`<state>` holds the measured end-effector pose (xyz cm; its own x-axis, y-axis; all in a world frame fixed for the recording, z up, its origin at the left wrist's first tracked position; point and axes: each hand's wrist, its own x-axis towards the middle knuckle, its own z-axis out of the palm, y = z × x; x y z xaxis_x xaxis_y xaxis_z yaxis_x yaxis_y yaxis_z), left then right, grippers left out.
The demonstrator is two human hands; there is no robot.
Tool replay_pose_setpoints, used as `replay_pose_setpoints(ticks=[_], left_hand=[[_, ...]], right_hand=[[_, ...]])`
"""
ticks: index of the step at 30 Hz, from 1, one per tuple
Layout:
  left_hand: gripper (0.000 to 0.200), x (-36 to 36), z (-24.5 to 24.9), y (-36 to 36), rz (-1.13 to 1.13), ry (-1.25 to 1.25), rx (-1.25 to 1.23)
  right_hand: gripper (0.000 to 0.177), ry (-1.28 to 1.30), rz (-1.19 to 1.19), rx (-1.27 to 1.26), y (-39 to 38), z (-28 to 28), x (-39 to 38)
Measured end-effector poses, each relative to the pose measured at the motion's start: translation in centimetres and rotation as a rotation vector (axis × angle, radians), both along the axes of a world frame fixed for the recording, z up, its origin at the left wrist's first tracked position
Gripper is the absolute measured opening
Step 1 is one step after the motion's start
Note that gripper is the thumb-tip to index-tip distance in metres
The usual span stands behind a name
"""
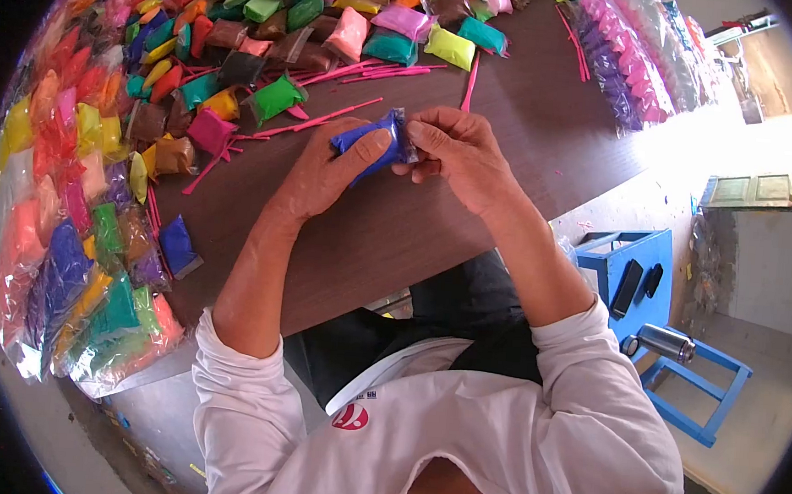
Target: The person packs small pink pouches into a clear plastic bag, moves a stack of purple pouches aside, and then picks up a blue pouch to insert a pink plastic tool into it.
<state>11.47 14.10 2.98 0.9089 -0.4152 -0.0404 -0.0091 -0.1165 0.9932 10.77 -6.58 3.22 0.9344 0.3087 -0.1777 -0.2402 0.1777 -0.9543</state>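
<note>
A small blue packet (371, 144) in clear plastic is held above the brown table (360, 235). My left hand (328, 169) is closed round its left side, with the thumb lying on top. At the packet's right end, my right hand (457, 155) pinches the clear plastic edge between thumb and fingers. Just beyond my hands lie pink sticks (322, 118) and a green packet (278, 97). Another blue packet (177, 245) rests on the table to the left of my left forearm.
Many coloured packets (227, 33) cover the far and left parts of the table. Bagged purple and pink packets (620, 61) lie at the far right. Beside the table stand blue stools (643, 255), with a metal flask (667, 343) on one.
</note>
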Motion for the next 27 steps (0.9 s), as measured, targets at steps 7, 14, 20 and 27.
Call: replay_pose_setpoints(ticks=[7, 14, 20, 27], left_hand=[[0.054, 0.1, -0.8, 0.2, 0.029, 0.007, 0.045], [0.056, 0.3, -1.0, 0.3, 0.003, -0.001, 0.069], [0.054, 0.1, -0.6, 0.2, 0.022, 0.022, 0.077], [0.055, 0.0, 0.2, 0.0, -0.009, -0.033, 0.097]], right_hand=[[0.027, -0.033, -0.008, -0.111, 0.2, 0.5, 0.0], [0.028, -0.312, 0.008, -0.425, 0.3, 0.6, 0.3], [0.027, -0.535, 0.004, -0.451, 0.3, -0.1, 0.9], [0.022, -0.585, -0.004, -0.517, 0.7, -0.3, 1.7]])
